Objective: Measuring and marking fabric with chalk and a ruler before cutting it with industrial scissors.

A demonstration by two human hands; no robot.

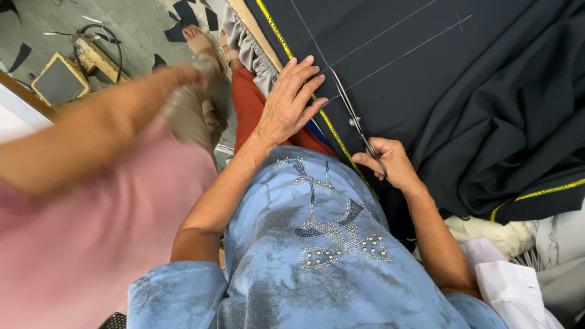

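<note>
A dark navy cloth [426,73] with white chalk lines and a yellow edge stripe lies spread on a table. My left hand [289,100] rests flat on the cloth's near edge, fingers spread, pressing it down. My right hand [390,161] grips the handles of a pair of metal scissors [350,113]. The blades point away from me along a chalk line, with the tips in the cloth close to my left fingertips.
Another person in a pink top [85,231] stands close on my left, with an arm [91,131] stretched across. A bunched fold of the dark cloth [518,158] lies at the right. White fabric [518,286] sits lower right. A wooden frame [58,79] lies on the floor.
</note>
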